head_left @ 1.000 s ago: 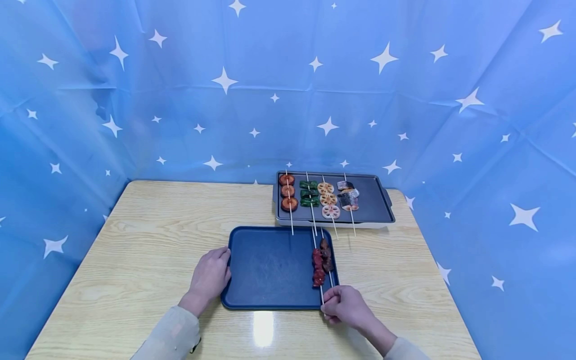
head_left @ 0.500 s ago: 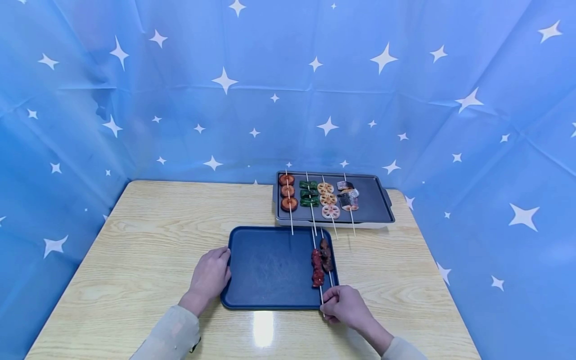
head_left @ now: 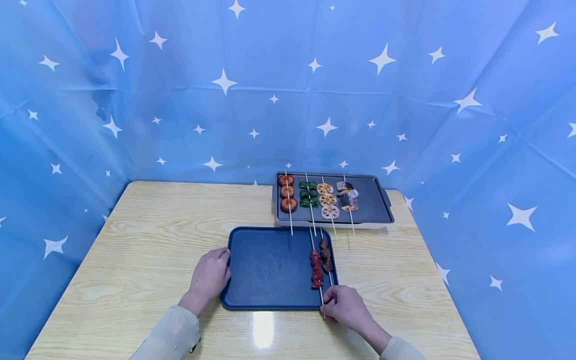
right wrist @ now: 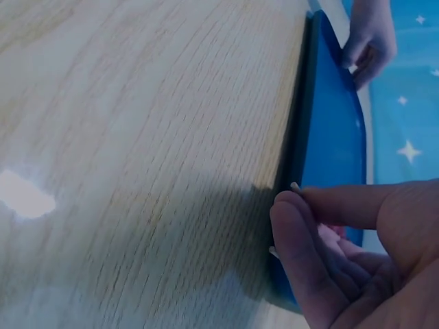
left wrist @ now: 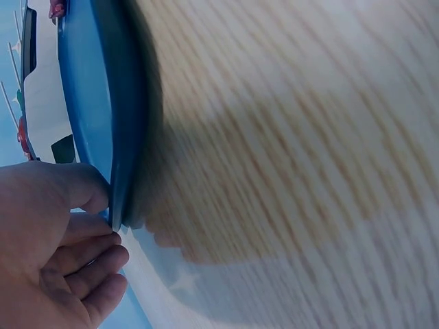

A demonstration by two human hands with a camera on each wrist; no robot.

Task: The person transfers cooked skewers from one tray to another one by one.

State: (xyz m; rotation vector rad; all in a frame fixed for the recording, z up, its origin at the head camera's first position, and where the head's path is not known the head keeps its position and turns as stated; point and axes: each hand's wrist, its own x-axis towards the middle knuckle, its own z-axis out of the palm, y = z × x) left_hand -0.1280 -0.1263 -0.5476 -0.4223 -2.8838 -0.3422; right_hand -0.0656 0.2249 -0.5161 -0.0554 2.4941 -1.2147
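Observation:
A dark blue tray (head_left: 265, 270) lies on the wooden table. My left hand (head_left: 209, 277) grips its left edge, thumb over the rim and fingers curled below, as the left wrist view shows. At the tray's right side lie a red meat skewer (head_left: 317, 270) and, just right of it, a brown meat skewer (head_left: 326, 255). My right hand (head_left: 346, 306) pinches the near end of the red skewer's stick between thumb and index finger, at the tray's front right corner. In the right wrist view, two stick ends show by the fingertips; the right palm hides most of the meat.
Behind the tray stands a dark griddle (head_left: 375, 200). On it lie skewers of mushroom (head_left: 289, 205), green pepper (head_left: 308, 195), lotus root (head_left: 327, 200) and fish pieces (head_left: 348, 200), their sticks overhanging its front edge. A blue starry curtain (head_left: 252, 100) surrounds the table (head_left: 148, 240).
The red meat skewer has shifted slightly left on the tray, away from the brown one, with my right hand pinching its stick. My left hand stays on the tray's edge.

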